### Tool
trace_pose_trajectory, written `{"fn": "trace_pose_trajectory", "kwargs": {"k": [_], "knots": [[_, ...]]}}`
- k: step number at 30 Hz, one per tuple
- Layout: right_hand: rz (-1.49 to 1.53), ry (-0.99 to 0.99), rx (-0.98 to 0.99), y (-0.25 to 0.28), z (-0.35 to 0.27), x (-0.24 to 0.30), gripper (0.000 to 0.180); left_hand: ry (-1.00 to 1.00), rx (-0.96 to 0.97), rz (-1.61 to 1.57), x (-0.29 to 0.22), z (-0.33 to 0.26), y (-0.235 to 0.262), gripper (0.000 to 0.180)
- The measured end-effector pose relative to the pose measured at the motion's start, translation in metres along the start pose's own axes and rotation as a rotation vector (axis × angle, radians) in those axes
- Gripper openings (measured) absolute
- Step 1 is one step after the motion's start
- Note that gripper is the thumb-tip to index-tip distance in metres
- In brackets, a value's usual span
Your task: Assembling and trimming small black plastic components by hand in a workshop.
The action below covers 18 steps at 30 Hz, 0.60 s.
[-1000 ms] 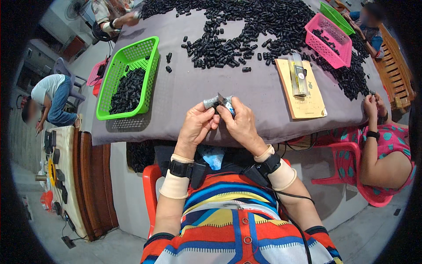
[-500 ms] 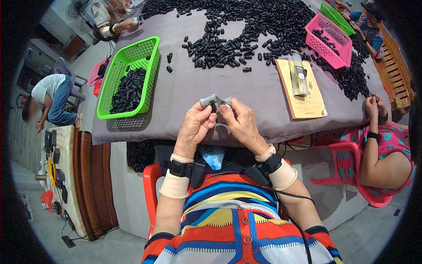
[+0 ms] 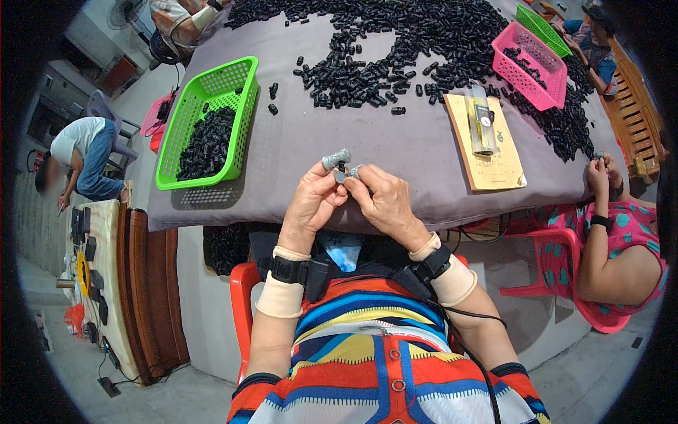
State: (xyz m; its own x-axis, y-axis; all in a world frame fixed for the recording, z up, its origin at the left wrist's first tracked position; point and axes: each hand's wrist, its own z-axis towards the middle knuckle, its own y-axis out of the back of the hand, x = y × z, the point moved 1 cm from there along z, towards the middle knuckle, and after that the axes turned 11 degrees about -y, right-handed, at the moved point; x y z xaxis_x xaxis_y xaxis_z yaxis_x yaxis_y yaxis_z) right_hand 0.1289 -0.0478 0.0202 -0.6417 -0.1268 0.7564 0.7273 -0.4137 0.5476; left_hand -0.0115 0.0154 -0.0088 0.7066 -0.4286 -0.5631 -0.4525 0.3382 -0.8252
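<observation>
My left hand [image 3: 312, 200] and my right hand [image 3: 385, 201] meet over the front edge of the grey-covered table [image 3: 367, 141]. Between the left fingertips I pinch a small grey ridged piece [image 3: 336, 159]. A small black part [image 3: 341, 169] sits right under it, between the two hands. The right fingertips pinch another small grey piece [image 3: 355, 171]. Both wrists wear beige bands and black straps.
A green basket [image 3: 185, 134] of black parts stands at the left. Loose black parts [image 3: 367, 63] spread across the far table. A tan envelope [image 3: 486, 145], a pink basket [image 3: 530, 63] and a second green basket [image 3: 544, 28] lie right. A person in pink [image 3: 614, 233] sits right; others are at left.
The grey piece in my left fingers has lifted slightly above the hands, and the fingertips have shifted around the small parts. Hands stay in the same spot.
</observation>
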Motion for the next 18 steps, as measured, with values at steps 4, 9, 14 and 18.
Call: {"fn": "trace_pose_trajectory", "kwargs": {"k": [4, 9, 14, 18], "knots": [[0.014, 0.0, -0.009, 0.0004, 0.0004, 0.0003, 0.021, -0.001, -0.09, 0.068, -0.0004, -0.001, -0.0067, 0.031], [0.007, 0.001, -0.004, 0.0014, -0.0004, 0.0018, 0.022, -0.002, -0.062, 0.07, 0.0002, -0.0016, -0.0039, 0.03], [-0.008, 0.016, -0.008, 0.0006, -0.0004, 0.0006, 0.022, 0.006, -0.071, 0.069, 0.0011, -0.001, -0.0041, 0.023], [-0.02, 0.017, -0.001, 0.0004, -0.0006, 0.0016, 0.022, 0.002, -0.068, 0.082, 0.0001, -0.0012, -0.0067, 0.021]]}}
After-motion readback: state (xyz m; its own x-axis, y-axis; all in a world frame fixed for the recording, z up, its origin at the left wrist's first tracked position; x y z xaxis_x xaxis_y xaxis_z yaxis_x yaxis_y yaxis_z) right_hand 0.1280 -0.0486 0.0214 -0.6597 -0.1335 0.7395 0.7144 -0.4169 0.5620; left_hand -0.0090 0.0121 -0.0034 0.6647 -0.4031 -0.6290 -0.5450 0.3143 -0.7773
